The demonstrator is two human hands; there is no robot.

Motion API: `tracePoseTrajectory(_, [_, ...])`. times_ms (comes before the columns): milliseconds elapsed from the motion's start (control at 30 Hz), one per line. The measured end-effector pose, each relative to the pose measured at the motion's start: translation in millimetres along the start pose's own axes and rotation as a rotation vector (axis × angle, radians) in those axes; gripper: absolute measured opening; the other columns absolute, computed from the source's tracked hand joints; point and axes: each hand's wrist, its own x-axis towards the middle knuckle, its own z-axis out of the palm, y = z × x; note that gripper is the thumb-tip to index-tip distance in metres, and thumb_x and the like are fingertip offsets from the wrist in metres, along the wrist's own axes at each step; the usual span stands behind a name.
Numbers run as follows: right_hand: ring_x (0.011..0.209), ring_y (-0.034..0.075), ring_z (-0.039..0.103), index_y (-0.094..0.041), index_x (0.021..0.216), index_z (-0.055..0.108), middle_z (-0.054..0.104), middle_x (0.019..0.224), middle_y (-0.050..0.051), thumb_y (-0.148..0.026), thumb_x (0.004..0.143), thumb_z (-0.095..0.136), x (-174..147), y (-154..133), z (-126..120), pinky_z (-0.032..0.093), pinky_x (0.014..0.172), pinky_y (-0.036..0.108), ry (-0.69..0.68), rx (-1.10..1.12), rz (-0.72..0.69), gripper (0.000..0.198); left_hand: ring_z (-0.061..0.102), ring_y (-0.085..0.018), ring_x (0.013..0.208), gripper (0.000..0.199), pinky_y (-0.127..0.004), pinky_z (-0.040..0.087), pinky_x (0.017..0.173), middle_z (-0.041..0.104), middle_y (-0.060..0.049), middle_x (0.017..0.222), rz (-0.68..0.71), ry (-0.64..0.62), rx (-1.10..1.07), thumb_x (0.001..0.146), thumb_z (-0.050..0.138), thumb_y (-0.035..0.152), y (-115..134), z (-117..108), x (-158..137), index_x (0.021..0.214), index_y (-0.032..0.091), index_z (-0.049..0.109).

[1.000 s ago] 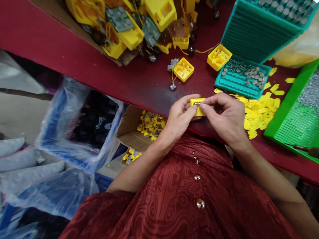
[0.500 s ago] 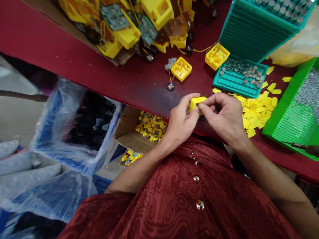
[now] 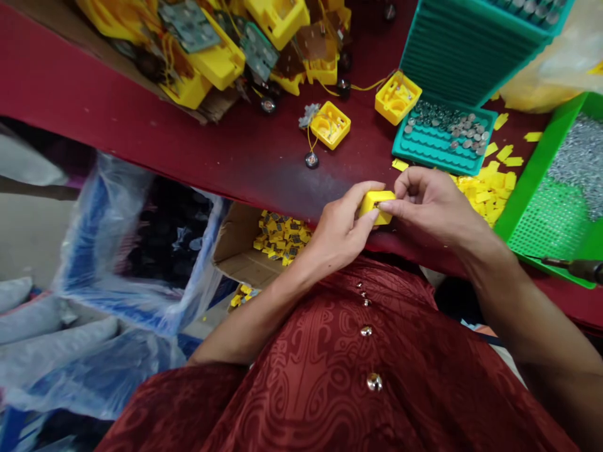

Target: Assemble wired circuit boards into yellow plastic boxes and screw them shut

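My left hand (image 3: 343,225) pinches a small yellow plastic case (image 3: 374,199) at the front edge of the red-covered table. An opening with something dark inside shows on the case's near side. My right hand (image 3: 433,204) meets it from the right, its thumb tip at that opening and its fingers curled. Anything between those fingertips is too small or hidden to name. Past my hands lies an open yellow case (image 3: 331,125) with a wired round black part (image 3: 311,160). A second open yellow case (image 3: 398,97) rests against a teal ridged tray (image 3: 443,141) of small metal parts.
Small yellow plastic pieces (image 3: 485,191) are heaped right of my right hand, beside a green perforated basket (image 3: 518,207) of screws. A screwdriver (image 3: 577,267) lies across its near edge. Yellow cases with circuit boards (image 3: 188,25) pile up back left. A cardboard box (image 3: 230,242) stands below the table.
My right hand has drawn back slightly from the case and its thumb now points straight at the opening. The case is turned a little. The whole view has shifted somewhat.
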Motion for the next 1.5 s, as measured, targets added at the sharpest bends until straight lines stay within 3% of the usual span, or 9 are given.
tracePoseTrajectory(200, [0.058,0.006,0.035,-0.02,0.074,0.049,0.043,0.062,-0.006,-0.031,0.081,0.08,-11,7,2,0.026,0.053,0.025,0.077,-0.085,-0.008,0.034,0.075,-0.024,0.109,0.04,-0.039,0.064,0.098,0.079,-0.01,0.125,-0.02,-0.038,-0.043,0.1,0.066,0.031,-1,8,-1,0.138,0.021,0.066])
tracePoseTrajectory(367, [0.061,0.006,0.037,-0.02,0.077,0.049,0.045,0.066,-0.006,-0.05,0.078,0.089,-14,6,-6,0.028,0.054,0.024,0.066,-0.004,-0.067,0.05,0.077,-0.023,0.114,0.045,-0.034,0.066,0.093,0.077,-0.013,0.132,-0.189,-0.149,-0.42,0.097,0.074,0.037,6,5,6,0.136,0.017,0.063])
tracePoseTrajectory(500, [0.06,0.007,0.045,-0.022,0.086,0.052,0.055,0.073,-0.003,-0.069,0.078,0.088,-20,5,-14,0.034,0.052,0.024,0.128,0.089,-0.097,0.06,0.079,-0.018,0.105,0.044,-0.026,0.067,0.085,0.08,-0.007,0.122,-0.262,-0.098,-0.609,0.09,0.082,0.032,17,-1,11,0.13,0.02,0.067])
tracePoseTrajectory(667, [0.061,0.008,0.047,-0.022,0.088,0.056,0.059,0.075,-0.002,-0.056,0.089,0.08,-38,13,-12,0.039,0.054,0.025,0.366,-0.014,-0.219,0.041,0.082,-0.017,0.099,0.041,-0.022,0.067,0.076,0.082,-0.007,0.121,-0.309,-0.035,-0.594,0.089,0.082,0.026,21,2,16,0.128,0.02,0.071])
tracePoseTrajectory(867, [0.068,0.011,0.057,-0.021,0.094,0.069,0.069,0.083,0.001,-0.032,0.095,0.068,-53,21,-2,0.049,0.064,0.027,0.459,-0.116,-0.295,0.012,0.084,-0.017,0.096,0.035,-0.019,0.067,0.071,0.083,-0.01,0.121,-0.389,-0.033,-0.602,0.092,0.079,0.021,19,12,21,0.126,0.016,0.073])
tracePoseTrajectory(1100, [0.089,0.017,0.071,-0.023,0.099,0.081,0.078,0.095,0.005,-0.021,0.102,0.063,-55,29,-2,0.056,0.083,0.033,0.51,-0.362,-0.554,0.018,0.082,-0.017,0.1,0.041,-0.024,0.069,0.082,0.083,-0.008,0.118,-0.351,-0.076,-0.614,0.086,0.086,0.024,20,15,19,0.125,0.018,0.074])
tracePoseTrajectory(1267, [0.085,0.017,0.069,-0.022,0.093,0.077,0.076,0.092,0.005,-0.023,0.1,0.068,-56,36,-4,0.055,0.08,0.033,0.534,-0.388,-0.488,0.011,0.081,-0.016,0.098,0.047,-0.022,0.068,0.08,0.084,-0.007,0.117,-0.374,-0.08,-0.587,0.082,0.09,0.022,23,19,18,0.126,0.019,0.073])
tracePoseTrajectory(1500, [0.082,0.015,0.067,-0.02,0.088,0.07,0.073,0.085,0.002,-0.018,0.099,0.067,-53,44,-2,0.052,0.077,0.03,0.564,-0.461,-0.554,0.012,0.082,-0.016,0.094,0.05,-0.018,0.067,0.069,0.084,-0.008,0.116,-0.473,-0.108,-0.606,0.075,0.096,0.021,26,23,16,0.121,0.017,0.076])
